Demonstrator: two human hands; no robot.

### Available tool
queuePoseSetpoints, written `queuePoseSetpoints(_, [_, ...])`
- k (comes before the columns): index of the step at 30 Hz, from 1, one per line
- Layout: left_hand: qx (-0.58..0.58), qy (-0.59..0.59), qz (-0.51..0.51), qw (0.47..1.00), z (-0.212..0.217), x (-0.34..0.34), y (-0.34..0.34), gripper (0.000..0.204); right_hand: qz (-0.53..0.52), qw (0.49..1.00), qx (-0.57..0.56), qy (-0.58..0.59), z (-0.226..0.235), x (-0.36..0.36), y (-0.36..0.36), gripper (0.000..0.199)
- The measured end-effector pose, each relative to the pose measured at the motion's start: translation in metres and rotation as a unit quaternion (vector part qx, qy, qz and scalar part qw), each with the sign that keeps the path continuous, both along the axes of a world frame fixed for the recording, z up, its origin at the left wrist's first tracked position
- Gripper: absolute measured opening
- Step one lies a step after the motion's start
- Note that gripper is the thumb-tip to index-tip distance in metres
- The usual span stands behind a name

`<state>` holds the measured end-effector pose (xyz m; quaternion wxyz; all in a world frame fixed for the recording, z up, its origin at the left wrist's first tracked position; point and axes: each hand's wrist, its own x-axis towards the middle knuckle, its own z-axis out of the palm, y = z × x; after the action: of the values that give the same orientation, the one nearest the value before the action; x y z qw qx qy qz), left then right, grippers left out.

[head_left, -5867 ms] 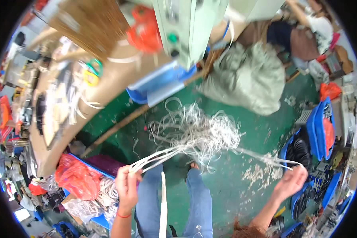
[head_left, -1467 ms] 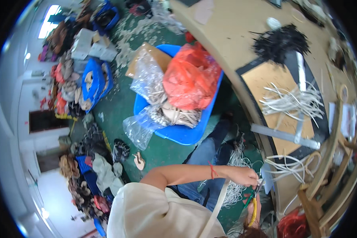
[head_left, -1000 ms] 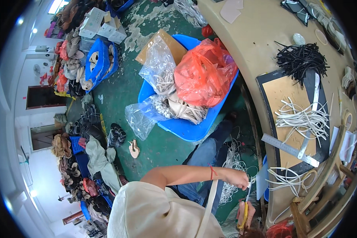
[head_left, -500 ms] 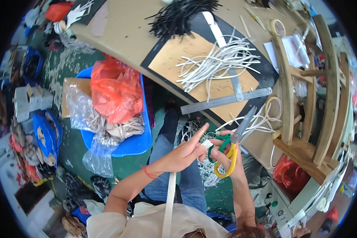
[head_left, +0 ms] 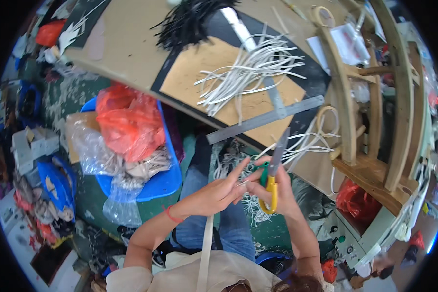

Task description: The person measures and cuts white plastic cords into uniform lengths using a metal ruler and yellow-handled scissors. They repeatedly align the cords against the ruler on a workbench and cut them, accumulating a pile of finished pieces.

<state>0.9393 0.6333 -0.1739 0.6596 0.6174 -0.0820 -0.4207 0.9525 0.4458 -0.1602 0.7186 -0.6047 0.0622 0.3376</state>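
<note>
Near the lower middle of the frame, the right hand (head_left: 277, 194) is gripping scissors (head_left: 272, 182) with yellow and green handles, fingers closed through the loops, blades pointing up toward the steel ruler (head_left: 265, 119). Just left of it, the left hand (head_left: 214, 194) is pinching a thin white cord (head_left: 243, 182), other fingers spread. More white cords (head_left: 248, 73) are lying on the worktop (head_left: 131, 53) at upper centre. With fingertips sitting so close to the blades, a nick is looking likely if the cord slips

Scissors (head_left: 273, 177): matt steel blades, glossy yellow-green plastic handles. Ruler (head_left: 265, 119): brushed metal. Bag (head_left: 126, 121): crinkled glossy red plastic.
</note>
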Motion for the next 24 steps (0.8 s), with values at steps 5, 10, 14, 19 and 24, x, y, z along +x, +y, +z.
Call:
queuePoseSetpoints(5, [0.088,-0.041,-0.049,0.994,0.012,0.017,0.021,0.041,-0.041,0.986,-0.078,-0.143,0.011,0.035,-0.02,0.037])
queuePoseSetpoints(10, [0.117,-0.077,-0.037,0.989,0.001,0.016,0.056,0.025,-0.199,0.955,-0.161,-0.149,0.008,0.101,-0.082,0.037])
queuePoseSetpoints(14, [0.164,-0.069,-0.027,0.984,-0.011,0.02,0.066,0.021,-0.227,0.94,-0.215,-0.135,-0.024,0.122,-0.093,0.039])
queuePoseSetpoints(19, [0.173,-0.051,-0.005,0.984,-0.018,0.03,0.071,0.021,-0.223,0.938,-0.24,-0.114,-0.055,0.134,-0.1,0.04])
queuePoseSetpoints(24, [0.155,-0.029,0.029,0.987,-0.026,0.038,0.07,0.021,-0.228,0.933,-0.262,-0.093,-0.063,0.142,-0.099,0.043])
